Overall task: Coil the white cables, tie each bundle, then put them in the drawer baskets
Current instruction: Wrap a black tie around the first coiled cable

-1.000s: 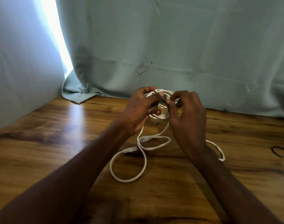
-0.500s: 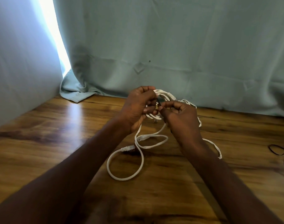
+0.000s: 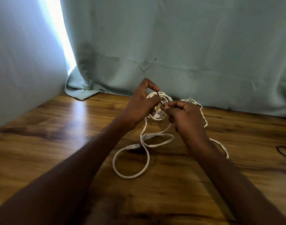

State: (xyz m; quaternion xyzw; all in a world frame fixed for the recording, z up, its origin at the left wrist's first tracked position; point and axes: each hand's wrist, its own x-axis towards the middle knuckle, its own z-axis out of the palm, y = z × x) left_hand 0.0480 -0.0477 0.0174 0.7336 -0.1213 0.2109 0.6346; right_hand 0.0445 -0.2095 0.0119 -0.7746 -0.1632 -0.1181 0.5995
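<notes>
A small coil of white cable (image 3: 158,114) hangs between my two hands above the wooden table (image 3: 57,143). My left hand (image 3: 139,106) holds the coil's left side, and its thumb and forefinger pinch a thin dark tie (image 3: 159,99) at the top. My right hand (image 3: 186,117) pinches the tie's lower end in front of the coil. The rest of the white cable trails down to the table in a loose loop (image 3: 131,175), with two plugs (image 3: 146,136) lying near it. More cable arcs behind my right hand (image 3: 202,114).
Thin black bands (image 3: 284,151) lie on the table at the right edge. A pale green curtain (image 3: 187,54) hangs close behind the table and bunches on its back left corner (image 3: 79,93). A wall stands along the left side.
My right hand has drawn slightly down and right from the left hand, and the dark tie now shows between the two pinches. The loose cable on the table has barely shifted.
</notes>
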